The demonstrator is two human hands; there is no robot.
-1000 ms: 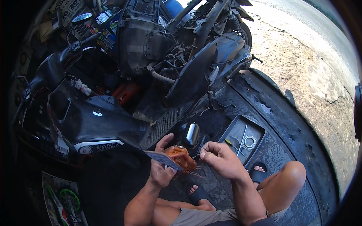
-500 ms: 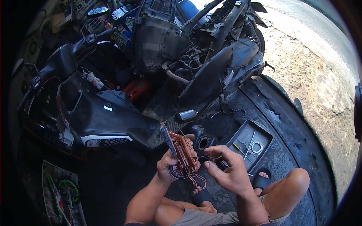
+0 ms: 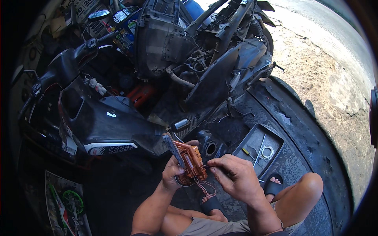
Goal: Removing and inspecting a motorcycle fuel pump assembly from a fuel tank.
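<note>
While the left hand (image 3: 173,177) grasps the orange part (image 3: 191,160) upright, the right hand (image 3: 232,177) pinches its wires (image 3: 207,189) at five o'clock.

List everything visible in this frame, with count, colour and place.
orange part: one, orange plastic with thin wires hanging, in the left hand
scooter: one, black, panels stripped, ahead and left
tray: one, grey, on the ground right of the hands
ring: one, metal, in the tray
sandals: two, black, on the person's feet
left hand: one, gripping the orange part
right hand: one, pinching something thin beside the part
</note>
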